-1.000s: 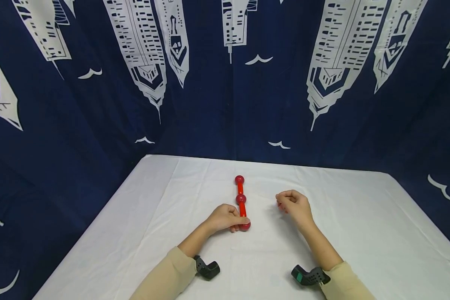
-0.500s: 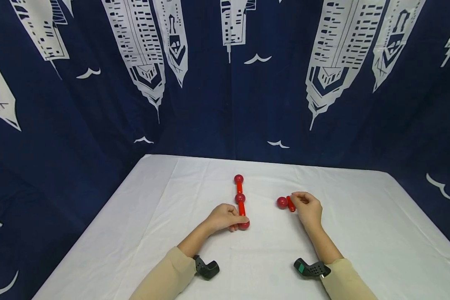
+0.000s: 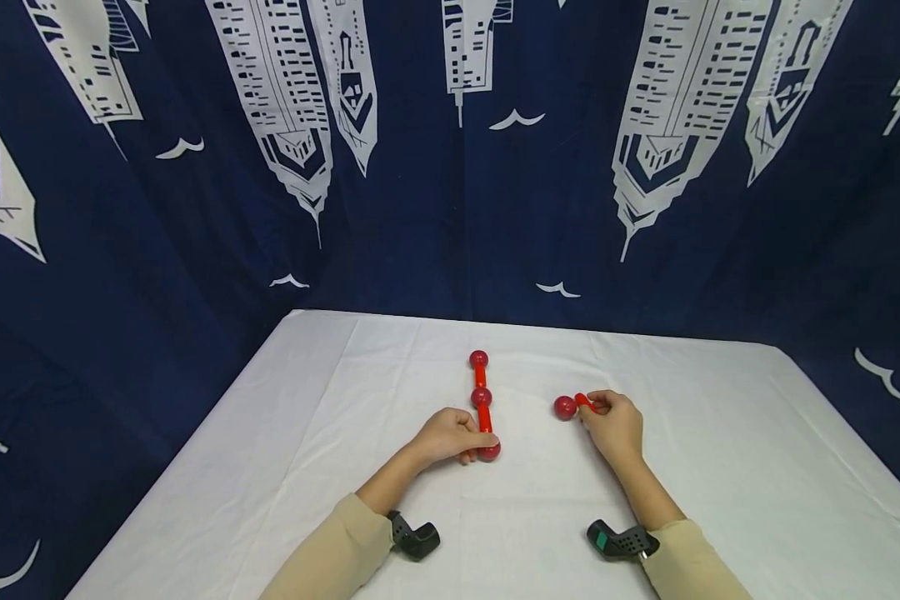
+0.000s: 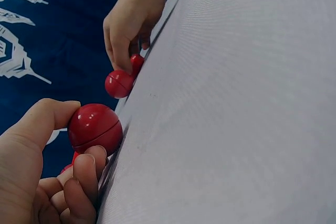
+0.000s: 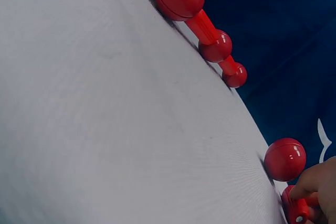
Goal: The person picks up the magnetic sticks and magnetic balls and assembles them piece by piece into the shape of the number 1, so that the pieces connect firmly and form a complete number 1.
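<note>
From afar I see left hand (image 3: 446, 435) pinching the near ball (image 3: 489, 452) of a red ball-and-rod chain (image 3: 484, 418) on white cloth (image 3: 510, 517). Right hand (image 3: 617, 423) pinches a red rod (image 3: 582, 400) just beside a separate ball (image 3: 565, 407).

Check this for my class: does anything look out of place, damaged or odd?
The blue backdrop looks odd: its printed towers point spire-down, as if hung upside down. I see no damage in the red ball-and-rod chain at the left hand.
</note>
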A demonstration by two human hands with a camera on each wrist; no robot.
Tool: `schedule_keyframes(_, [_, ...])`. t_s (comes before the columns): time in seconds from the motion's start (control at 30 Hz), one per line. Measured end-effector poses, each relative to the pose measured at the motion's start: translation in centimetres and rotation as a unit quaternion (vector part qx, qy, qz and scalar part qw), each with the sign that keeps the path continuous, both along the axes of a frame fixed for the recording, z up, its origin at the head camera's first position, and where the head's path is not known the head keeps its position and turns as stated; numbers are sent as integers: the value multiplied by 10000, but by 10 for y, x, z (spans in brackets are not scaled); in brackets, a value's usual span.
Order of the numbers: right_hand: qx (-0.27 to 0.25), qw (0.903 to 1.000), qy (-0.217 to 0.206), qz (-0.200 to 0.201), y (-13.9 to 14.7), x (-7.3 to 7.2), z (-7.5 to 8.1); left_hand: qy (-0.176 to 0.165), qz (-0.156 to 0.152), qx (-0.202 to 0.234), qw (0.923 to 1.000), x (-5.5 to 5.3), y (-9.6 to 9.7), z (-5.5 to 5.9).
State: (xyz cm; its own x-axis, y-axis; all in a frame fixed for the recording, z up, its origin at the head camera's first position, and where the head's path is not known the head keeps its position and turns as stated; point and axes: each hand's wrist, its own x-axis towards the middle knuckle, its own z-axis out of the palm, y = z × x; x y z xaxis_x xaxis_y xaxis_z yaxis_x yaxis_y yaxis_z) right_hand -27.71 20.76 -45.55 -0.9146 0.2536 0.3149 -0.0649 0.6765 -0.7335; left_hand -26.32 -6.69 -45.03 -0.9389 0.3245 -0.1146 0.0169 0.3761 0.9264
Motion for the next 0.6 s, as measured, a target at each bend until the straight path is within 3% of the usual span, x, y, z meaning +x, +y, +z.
schedule_keyframes(0.33, [555, 9982, -198, -76, 2, 3, -1, 26, -53, 141, 9999, 2, 0, -1])
schedule_keyframes(0.6, [600, 9980, -164, -61, 1, 3, -4, 48, -37, 131, 9999, 2, -1, 0])
